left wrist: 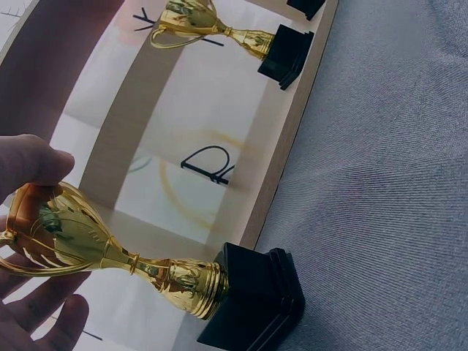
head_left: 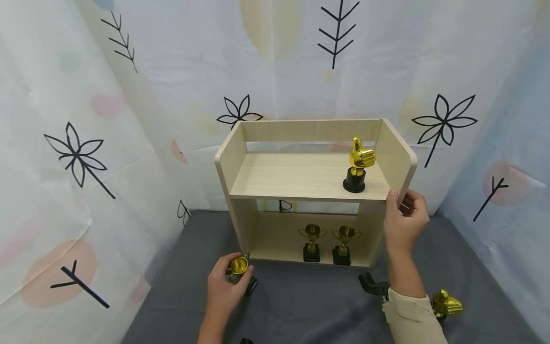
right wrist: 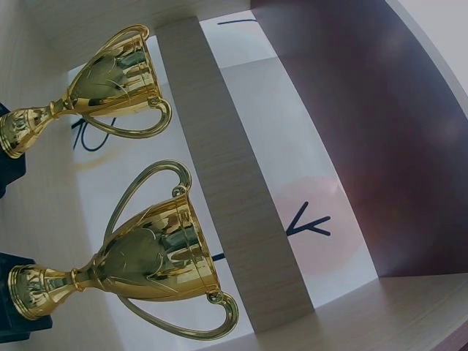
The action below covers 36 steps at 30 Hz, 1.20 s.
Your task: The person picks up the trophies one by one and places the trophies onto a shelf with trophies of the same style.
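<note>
My left hand [head_left: 225, 286] holds a small gold trophy cup [head_left: 239, 265] by its bowl, between thumb and fingers, just in front of the shelf's left lower corner. In the left wrist view its black square base [left wrist: 256, 296] is close to the cloth; I cannot tell whether it touches. My right hand [head_left: 405, 222] grips the right side panel of the pale wooden two-tier shelf [head_left: 292, 174], thumb at the front edge and fingers outside. Two gold trophy cups [head_left: 312, 234] [right wrist: 157, 252] stand upright on the lower tier, right of centre. A gold thumbs-up trophy [head_left: 361, 160] stands on the upper tier, at the right.
Another gold hand-shaped trophy [head_left: 447, 304] is beside my right sleeve, partly hidden. A black perforated curved piece [head_left: 373, 285] shows by the right wrist. Grey cloth [head_left: 309, 301] covers the table; a patterned curtain [head_left: 172, 95] hangs behind and at both sides.
</note>
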Each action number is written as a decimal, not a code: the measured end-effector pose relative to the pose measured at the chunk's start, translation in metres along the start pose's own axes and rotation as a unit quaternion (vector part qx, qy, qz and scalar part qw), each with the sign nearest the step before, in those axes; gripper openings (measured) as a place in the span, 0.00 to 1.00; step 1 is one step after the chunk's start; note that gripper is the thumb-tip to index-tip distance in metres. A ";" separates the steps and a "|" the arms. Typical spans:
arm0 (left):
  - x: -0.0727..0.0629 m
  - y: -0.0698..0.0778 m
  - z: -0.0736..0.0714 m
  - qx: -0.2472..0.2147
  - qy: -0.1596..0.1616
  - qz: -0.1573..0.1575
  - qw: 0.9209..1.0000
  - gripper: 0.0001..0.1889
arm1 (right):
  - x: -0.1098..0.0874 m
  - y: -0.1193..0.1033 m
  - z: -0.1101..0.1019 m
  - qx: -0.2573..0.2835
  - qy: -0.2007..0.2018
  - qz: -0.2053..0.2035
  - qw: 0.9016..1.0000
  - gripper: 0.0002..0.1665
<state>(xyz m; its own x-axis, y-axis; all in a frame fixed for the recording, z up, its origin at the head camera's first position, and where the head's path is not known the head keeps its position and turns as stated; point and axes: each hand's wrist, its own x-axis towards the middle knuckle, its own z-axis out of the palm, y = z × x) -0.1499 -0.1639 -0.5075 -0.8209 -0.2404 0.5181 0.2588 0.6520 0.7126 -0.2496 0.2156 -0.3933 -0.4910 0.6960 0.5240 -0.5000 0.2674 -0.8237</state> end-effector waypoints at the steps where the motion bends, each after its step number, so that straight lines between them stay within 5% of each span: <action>1: 0.000 0.000 0.000 0.000 0.000 0.001 1.000 0.25 | 0.000 0.000 0.000 -0.001 0.000 0.001 1.000 0.20; 11: -0.002 -0.001 0.003 -0.010 -0.006 0.002 1.000 0.24 | 0.000 0.001 0.000 0.008 0.005 -0.006 1.000 0.20; 24: -0.004 -0.002 0.003 -0.020 -0.013 -0.037 0.999 0.28 | 0.001 0.000 0.000 0.001 0.003 -0.005 1.000 0.21; 36: -0.005 -0.002 0.006 -0.056 0.005 -0.037 0.998 0.29 | 0.000 -0.001 0.000 -0.010 0.000 0.004 1.000 0.20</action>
<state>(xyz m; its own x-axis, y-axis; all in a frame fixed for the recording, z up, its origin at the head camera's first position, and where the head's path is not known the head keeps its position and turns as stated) -0.1498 -0.1596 -0.5141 -0.8345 -0.2932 0.4665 0.2533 0.5476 0.7974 -0.2492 0.2150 -0.3927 -0.4948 0.6982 0.5175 -0.4817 0.2753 -0.8320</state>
